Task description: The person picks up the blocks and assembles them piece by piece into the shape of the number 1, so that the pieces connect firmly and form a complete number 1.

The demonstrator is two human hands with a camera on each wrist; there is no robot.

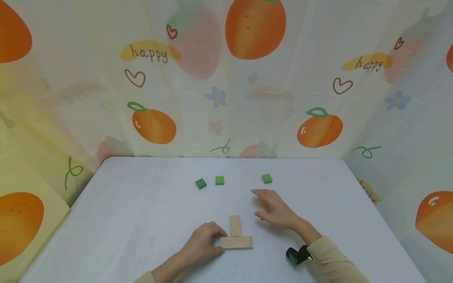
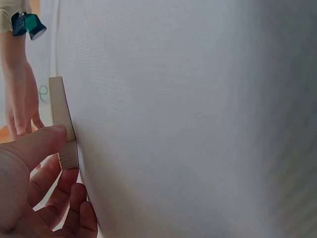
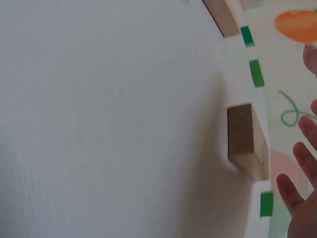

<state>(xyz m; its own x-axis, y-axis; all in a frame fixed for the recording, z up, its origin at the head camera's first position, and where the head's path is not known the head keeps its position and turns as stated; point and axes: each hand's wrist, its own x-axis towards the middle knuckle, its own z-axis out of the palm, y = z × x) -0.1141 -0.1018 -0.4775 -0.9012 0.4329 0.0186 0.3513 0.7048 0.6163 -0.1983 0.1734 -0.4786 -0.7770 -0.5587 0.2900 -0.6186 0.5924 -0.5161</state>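
Note:
My left hand (image 1: 203, 243) pinches the left end of a flat wooden block (image 1: 237, 243) between thumb and fingers. Against that block's far side lies a second wooden block (image 1: 235, 226), so the two make an upside-down T. In the left wrist view the thumb overlaps the pale wood (image 2: 60, 101), and the fingers curl at its near end. My right hand (image 1: 277, 210) is held over the table to the right of the T, fingers spread and nothing gripped. Near those fingers in the right wrist view is a wooden block (image 3: 242, 131); another wooden piece (image 3: 223, 17) shows at the top.
Three small green blocks lie toward the back of the white table (image 1: 141, 220): a dark one (image 1: 201, 183), a lighter one (image 1: 220, 180) and one farther right (image 1: 267, 179). A black wrist camera (image 1: 297, 254) sits at the right cuff. Fruit-printed cloth (image 1: 247, 98) hangs behind.

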